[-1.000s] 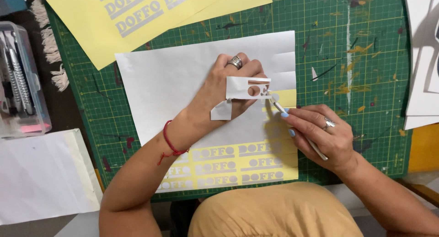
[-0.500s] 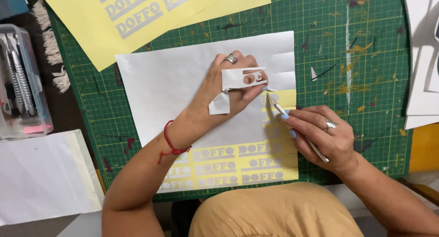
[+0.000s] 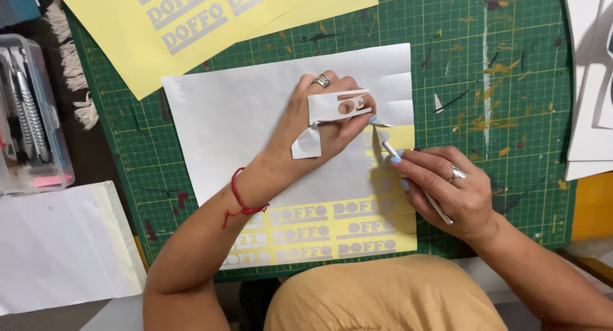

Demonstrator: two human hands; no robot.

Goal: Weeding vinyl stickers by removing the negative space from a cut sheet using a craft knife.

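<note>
Vinyl strip [image 3: 338, 105], silver and already lifted off its yellow backing, is pinched between the thumb and fingers of the left hand [image 3: 319, 123], curling up over the knuckles with cut-out letter holes showing through it. Just beyond those fingertips, the right hand [image 3: 450, 190] is closed around a slim craft knife [image 3: 408, 174], whose tip rests at the edge where the strip parts from the big silver sheet [image 3: 255, 114] lying under the left palm. The two hands are close, nearly touching at the blade, and that is where I'd worry: the point sits just beside the left fingertips, so a slip or a sharper tug could nick a finger. Pulling the strip too fast or at a steep angle looks likely to tear it at the thin bridges around the letter holes, or drag up letters meant to remain on the yellow rows [image 3: 332, 232] nearer the person's body. The peeled end also flops loosely toward the wrist, and it could fold and stick to itself or to skin. Pressing the blade hard might score through the backing into the green cutting mat [image 3: 511, 114] beyond the right hand.
</note>
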